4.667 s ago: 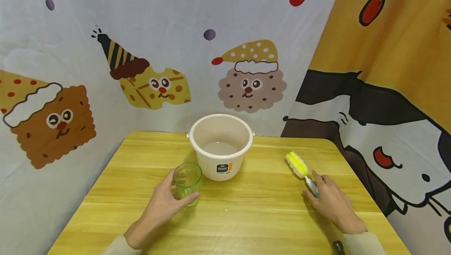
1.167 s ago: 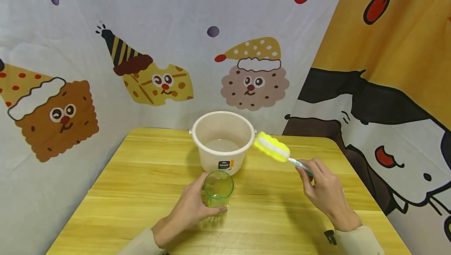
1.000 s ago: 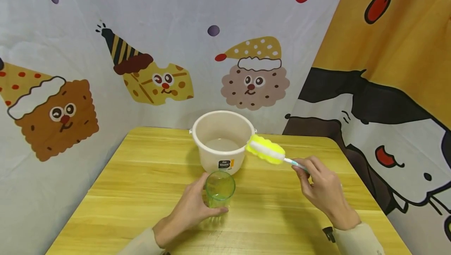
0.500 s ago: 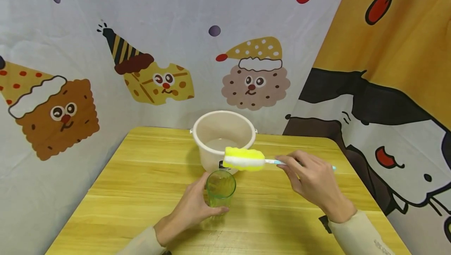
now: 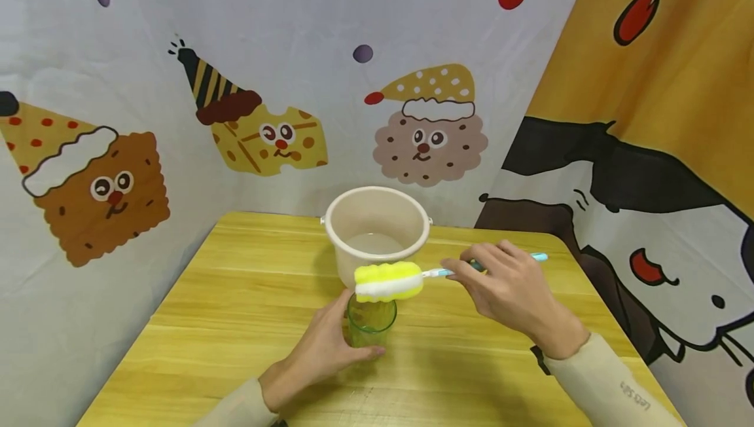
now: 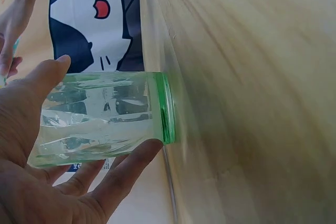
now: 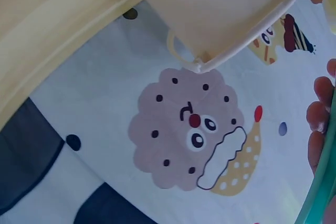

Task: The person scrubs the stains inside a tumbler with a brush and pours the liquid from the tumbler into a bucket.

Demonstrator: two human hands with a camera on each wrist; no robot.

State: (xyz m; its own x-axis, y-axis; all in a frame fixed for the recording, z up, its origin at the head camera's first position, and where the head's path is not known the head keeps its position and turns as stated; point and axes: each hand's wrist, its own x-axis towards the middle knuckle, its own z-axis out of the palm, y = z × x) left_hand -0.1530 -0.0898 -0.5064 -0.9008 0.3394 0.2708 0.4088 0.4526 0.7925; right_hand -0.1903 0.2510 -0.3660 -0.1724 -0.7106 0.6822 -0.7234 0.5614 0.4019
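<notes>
A clear green drinking glass (image 5: 371, 330) stands upright near the middle of the table. My left hand (image 5: 324, 342) grips its side, thumb toward the front; the left wrist view shows the fingers around the glass (image 6: 105, 116), its base at the tabletop. My right hand (image 5: 509, 289) holds a sponge bottle brush by its thin blue-and-white handle. The brush's yellow-and-white sponge head (image 5: 389, 281) points left and overlaps the glass's far rim in the head view. In the right wrist view, curled fingertips (image 7: 317, 116) lie along the green handle (image 7: 321, 177) at the right edge.
A cream bucket (image 5: 377, 217) stands right behind the glass, toward the table's back edge. The wooden table (image 5: 235, 283) backs onto a cloth curtain (image 5: 283, 21) with cartoon prints. A small dark object (image 5: 540, 359) shows by the right sleeve.
The right hand picked the brush up from the table's right side and brought it left over the glass. Earlier, the left hand shifted the glass right, to the bucket's front.
</notes>
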